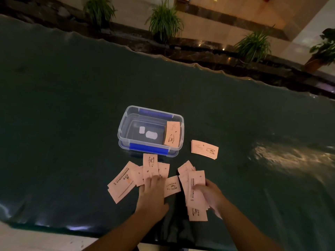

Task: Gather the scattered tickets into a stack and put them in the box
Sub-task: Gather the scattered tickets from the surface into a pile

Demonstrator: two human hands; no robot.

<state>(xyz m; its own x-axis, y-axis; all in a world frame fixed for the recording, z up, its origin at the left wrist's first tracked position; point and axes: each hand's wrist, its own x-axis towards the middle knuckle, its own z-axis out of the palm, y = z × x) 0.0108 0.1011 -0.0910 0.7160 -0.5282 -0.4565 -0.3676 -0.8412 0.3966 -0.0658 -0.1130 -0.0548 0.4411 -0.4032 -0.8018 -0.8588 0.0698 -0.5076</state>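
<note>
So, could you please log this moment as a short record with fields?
surface: dark green tablecloth
box: clear plastic box, open, blue latches
in box: ticket stack leaning at its right end
beside box: neat ticket stack, to its right
loose tickets: scattered tickets in front of box
left hand: pressing flat on scattered tickets
right hand: gripping a gathered bundle

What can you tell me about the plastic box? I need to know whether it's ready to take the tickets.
The box is a clear plastic rectangular container with rounded corners and blue latch strips on its near and far long sides. It sits upright and lidless on the dark green table cover, just beyond the scattered tickets. One stack of pink tickets already leans against its right inner wall. Two white labels show at its bottom. Neither hand touches it.
</note>
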